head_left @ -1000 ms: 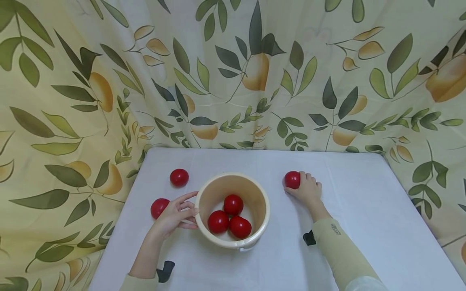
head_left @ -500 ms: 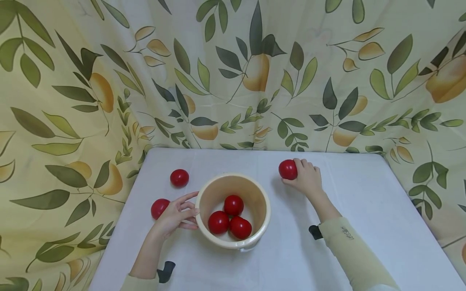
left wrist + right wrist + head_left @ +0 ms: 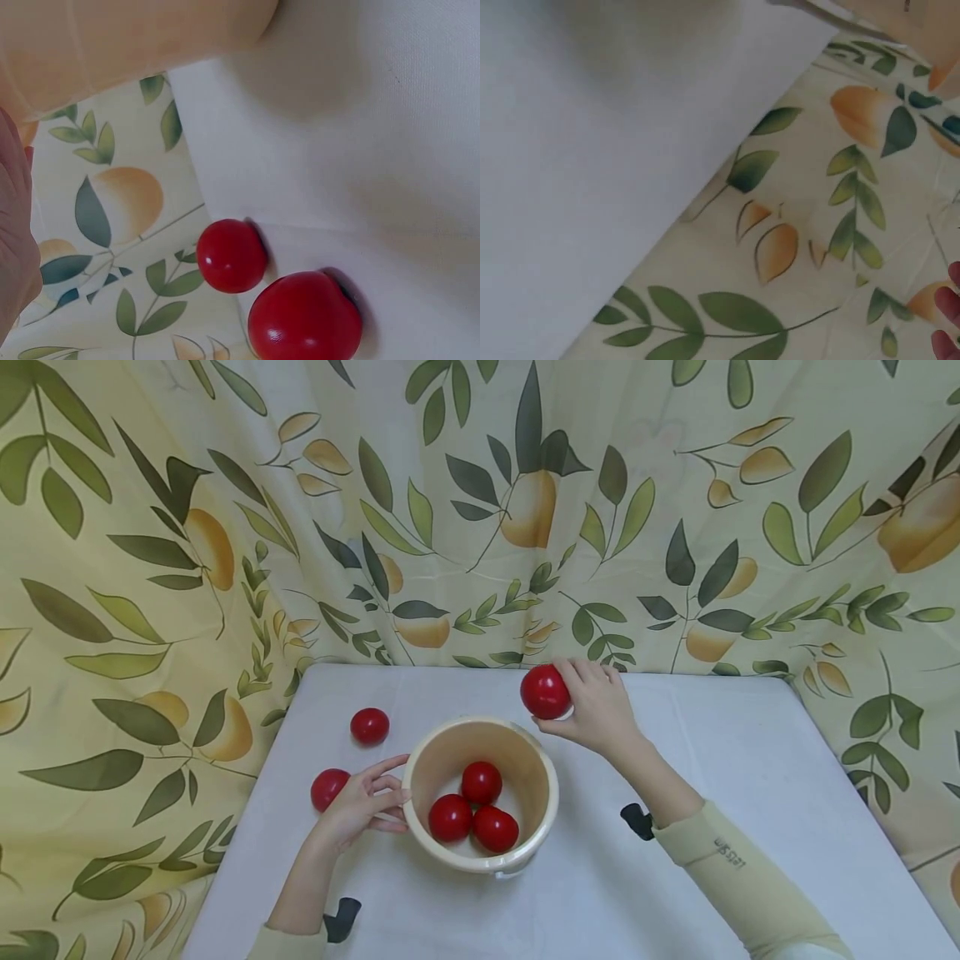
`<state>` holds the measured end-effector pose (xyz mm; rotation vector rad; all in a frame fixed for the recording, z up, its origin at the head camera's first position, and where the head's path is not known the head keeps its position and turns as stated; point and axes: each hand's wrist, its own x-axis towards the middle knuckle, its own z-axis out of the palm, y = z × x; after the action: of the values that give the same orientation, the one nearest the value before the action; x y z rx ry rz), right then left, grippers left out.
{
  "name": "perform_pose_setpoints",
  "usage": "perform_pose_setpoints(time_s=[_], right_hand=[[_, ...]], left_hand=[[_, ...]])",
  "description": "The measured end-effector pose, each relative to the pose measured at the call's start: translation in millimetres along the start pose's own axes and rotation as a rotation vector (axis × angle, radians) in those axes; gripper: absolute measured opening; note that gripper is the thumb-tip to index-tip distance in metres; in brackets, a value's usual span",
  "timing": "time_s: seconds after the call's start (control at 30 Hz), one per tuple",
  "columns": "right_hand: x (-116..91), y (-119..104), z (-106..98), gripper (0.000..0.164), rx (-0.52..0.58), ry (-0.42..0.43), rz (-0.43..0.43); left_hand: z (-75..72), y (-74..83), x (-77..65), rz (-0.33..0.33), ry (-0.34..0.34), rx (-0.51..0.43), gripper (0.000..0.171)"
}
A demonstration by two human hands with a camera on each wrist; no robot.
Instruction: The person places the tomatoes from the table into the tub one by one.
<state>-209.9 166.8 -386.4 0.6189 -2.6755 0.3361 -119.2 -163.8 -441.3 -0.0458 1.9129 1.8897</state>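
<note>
In the head view, a cream bucket (image 3: pixel 546 793) stands mid-table with three glossy red tomatoes (image 3: pixel 482 782) inside. My left hand (image 3: pixel 367 806) touches its left rim and side with spread fingers. Past the bucket's back right edge, my right hand (image 3: pixel 596 706) holds another tomato (image 3: pixel 545 692) above the table, thumb below and fingers on top. Two more lie left of the bucket: a farther tomato (image 3: pixel 370 727) and a nearer tomato (image 3: pixel 328 789), partly behind the left hand. The left wrist view has the bucket's wall (image 3: pixel 135 45) overhead; the right wrist view catches only fingertips (image 3: pixel 946 307).
A white cloth covers the table (image 3: pixel 720 752). Behind and beside it hangs a leaf-and-fruit patterned curtain (image 3: pixel 480 585). Dark pieces stick out by both wrists, one dark piece (image 3: pixel 342 920) at the left and another dark piece (image 3: pixel 637 821) at the right.
My right hand has lifted its tomato off the table on the right and carried it left, toward the bucket's back edge. The left hand and bucket have stayed put.
</note>
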Motion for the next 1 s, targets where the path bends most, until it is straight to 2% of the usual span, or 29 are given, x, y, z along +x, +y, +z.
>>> perform_pose_setpoints(time_s=[0.2,0.37,0.63,0.8,1.0], right_hand=[[1.1,-32.7,2.6,0.078,0.031,0.01,-0.144],[-1.0,-57.6,13.0,0.077,0.051,-0.025,-0.243],[-7.8,-85.8,31.3,0.079,0.057,-0.177,-0.349],[-11.6,-95.4,40.5,0.08,0.05,-0.278,-0.379],[-12.5,-101.4,52.8,0.08,-0.009,-0.356,-0.404]], left_hand=[[-0.2,0.1,-0.2,-0.001,0.0,-0.002,0.06],[-0.4,0.3,-0.5,-0.001,-0.004,-0.005,0.061],[-1.0,-0.8,-0.1,0.007,-0.01,0.0,0.062],[-1.3,-0.8,0.1,0.009,-0.016,-0.004,0.061],[-1.6,-0.6,0.7,0.005,-0.025,-0.011,0.061]])
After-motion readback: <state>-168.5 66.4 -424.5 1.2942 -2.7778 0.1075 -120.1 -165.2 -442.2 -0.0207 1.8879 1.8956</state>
